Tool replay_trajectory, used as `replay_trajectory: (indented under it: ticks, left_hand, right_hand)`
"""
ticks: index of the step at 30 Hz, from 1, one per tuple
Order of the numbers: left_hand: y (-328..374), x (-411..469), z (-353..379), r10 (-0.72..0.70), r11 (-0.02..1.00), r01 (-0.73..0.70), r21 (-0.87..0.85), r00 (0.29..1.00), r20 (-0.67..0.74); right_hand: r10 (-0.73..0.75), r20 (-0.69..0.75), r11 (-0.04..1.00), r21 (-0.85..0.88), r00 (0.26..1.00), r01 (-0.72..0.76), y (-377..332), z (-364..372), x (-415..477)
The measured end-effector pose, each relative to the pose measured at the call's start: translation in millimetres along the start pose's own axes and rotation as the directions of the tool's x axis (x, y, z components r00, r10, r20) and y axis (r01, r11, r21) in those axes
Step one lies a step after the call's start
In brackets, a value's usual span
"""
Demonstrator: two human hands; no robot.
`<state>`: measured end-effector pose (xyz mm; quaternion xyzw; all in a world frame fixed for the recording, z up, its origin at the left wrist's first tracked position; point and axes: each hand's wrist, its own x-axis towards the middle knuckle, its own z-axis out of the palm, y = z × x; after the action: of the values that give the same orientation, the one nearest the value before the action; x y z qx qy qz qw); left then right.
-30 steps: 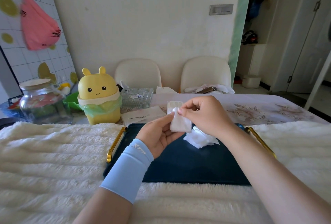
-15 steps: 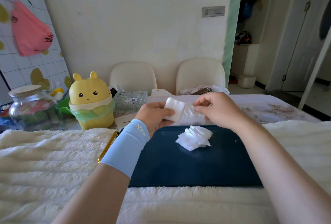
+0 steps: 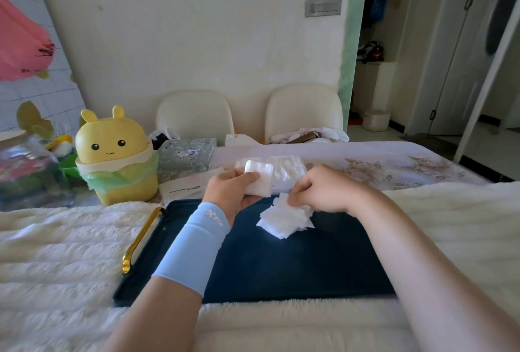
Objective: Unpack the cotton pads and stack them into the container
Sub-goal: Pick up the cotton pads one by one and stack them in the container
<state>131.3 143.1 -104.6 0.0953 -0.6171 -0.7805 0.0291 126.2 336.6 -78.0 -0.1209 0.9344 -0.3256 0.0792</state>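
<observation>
My left hand (image 3: 233, 187), with a light blue wrist sleeve, grips a small stack of white cotton pads (image 3: 259, 180) above the far edge of a dark blue tray (image 3: 253, 261). My right hand (image 3: 320, 191) has come down onto a loose pile of white cotton pads (image 3: 284, 218) lying on the tray, its fingertips pinching the top of the pile. A clear plastic pad wrapper (image 3: 287, 170) lies on the table just beyond the hands. A clear glass container (image 3: 187, 154) stands farther back to the left.
The tray has a gold handle (image 3: 140, 239) on its left and sits on a fluffy white cover (image 3: 56, 253). A yellow cartoon bin (image 3: 115, 154) and a glass jar (image 3: 25, 163) stand at left. Two cream chairs (image 3: 195, 115) are behind the table.
My right hand let go of the pads held by my left hand and dropped to the loose pile on the tray. The left hand keeps its stack.
</observation>
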Motion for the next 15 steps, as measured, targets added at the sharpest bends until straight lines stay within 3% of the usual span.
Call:
replay_trajectory:
  ticks: [5,10,15]
  left_hand:
    - [3,0,-4,0.020,0.999,-0.021,-0.037,0.999,-0.045]
    - [8,-3,-4,0.055,0.998,-0.056,-0.017,0.996,-0.073]
    - [20,-1,-12,0.117,0.991,-0.129,-0.042,0.972,-0.204]
  right_hand:
    - [-0.013,-0.020,0.975,0.222,1.000,0.017,0,-11,-4]
    - [0.025,-0.034,0.849,0.529,0.999,-0.003,-2,-12,-4]
    - [0.067,-0.021,0.837,0.546,0.998,-0.045,-2,-6,-2]
